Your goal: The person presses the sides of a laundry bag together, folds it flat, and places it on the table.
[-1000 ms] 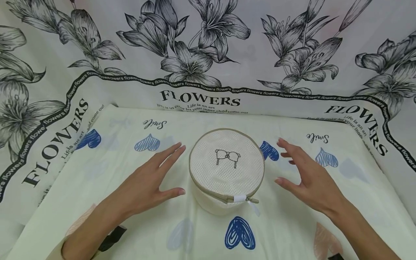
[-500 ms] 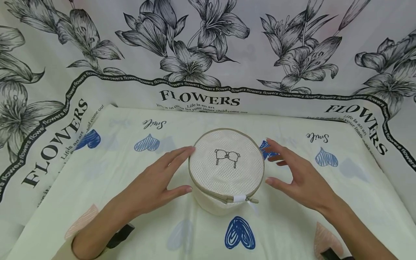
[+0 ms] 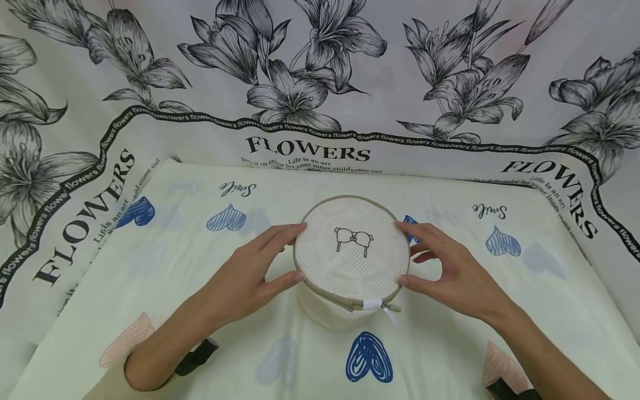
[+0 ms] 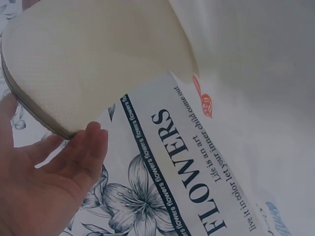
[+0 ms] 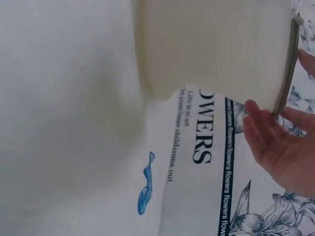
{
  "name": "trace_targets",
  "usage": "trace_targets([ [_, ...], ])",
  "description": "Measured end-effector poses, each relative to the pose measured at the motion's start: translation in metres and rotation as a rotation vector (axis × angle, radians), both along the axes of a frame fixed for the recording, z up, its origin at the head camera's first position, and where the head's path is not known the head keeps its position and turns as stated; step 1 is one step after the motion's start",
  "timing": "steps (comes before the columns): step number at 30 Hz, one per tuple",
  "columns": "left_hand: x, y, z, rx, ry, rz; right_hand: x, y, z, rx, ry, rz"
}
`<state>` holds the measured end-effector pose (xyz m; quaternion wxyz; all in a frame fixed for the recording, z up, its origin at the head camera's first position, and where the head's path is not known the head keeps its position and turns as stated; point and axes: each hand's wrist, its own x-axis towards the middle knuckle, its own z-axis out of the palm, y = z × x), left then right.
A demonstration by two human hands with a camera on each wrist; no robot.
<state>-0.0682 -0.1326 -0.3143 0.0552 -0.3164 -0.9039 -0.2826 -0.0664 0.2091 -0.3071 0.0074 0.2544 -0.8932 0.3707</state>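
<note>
A round, cream mesh bra wash bag (image 3: 352,272) stands upright on the bedding, its lid printed with a bra outline. A beige zip (image 3: 340,300) runs around the lid's edge, with a white tab (image 3: 372,304) and the slider at the front. My left hand (image 3: 247,278) holds the left rim between thumb and fingers. On the opposite side my right hand (image 3: 450,272) grips the rim likewise, thumb near the front. Both wrist views show the bag's smooth side wall, with fingers of the left hand (image 4: 54,172) and right hand (image 5: 285,147) bent at the zip edge.
White cloth (image 3: 240,350) printed with hearts and "Smile" lies under the bag. Behind it a sheet (image 3: 425,100) with black lilies and "FLOWERS" lettering rises like a backdrop. A black strap (image 3: 197,356) sits at the left wrist, another (image 3: 510,389) near the right forearm.
Both hands have moved inward from either side and taken hold of the bag's rim. The bag's top has shifted slightly to the right.
</note>
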Motion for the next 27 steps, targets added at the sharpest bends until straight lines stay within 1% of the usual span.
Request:
trace_targets([
  [2,0.0,0.001,0.0,0.028,-0.017,-0.001,0.0,-0.001,0.0,-0.026,-0.019,-0.001],
  [5,-0.001,0.002,0.001,0.095,-0.062,-0.007,0.0,-0.002,-0.001,-0.084,-0.085,-0.01],
  [11,0.0,0.005,0.003,0.277,-0.209,0.005,0.003,-0.006,-0.002,-0.248,-0.271,-0.038],
  [14,0.001,0.007,0.005,0.329,-0.264,0.03,0.003,-0.008,-0.002,-0.286,-0.341,-0.065],
  [19,0.001,0.009,0.007,0.374,-0.357,0.087,0.001,-0.011,-0.001,-0.314,-0.372,-0.103],
  [24,-0.001,0.01,0.008,0.466,-0.5,0.12,-0.001,-0.015,-0.001,-0.367,-0.408,-0.101],
  [27,-0.001,0.011,0.008,0.492,-0.573,0.134,0.0,-0.016,-0.002,-0.392,-0.427,-0.102],
])
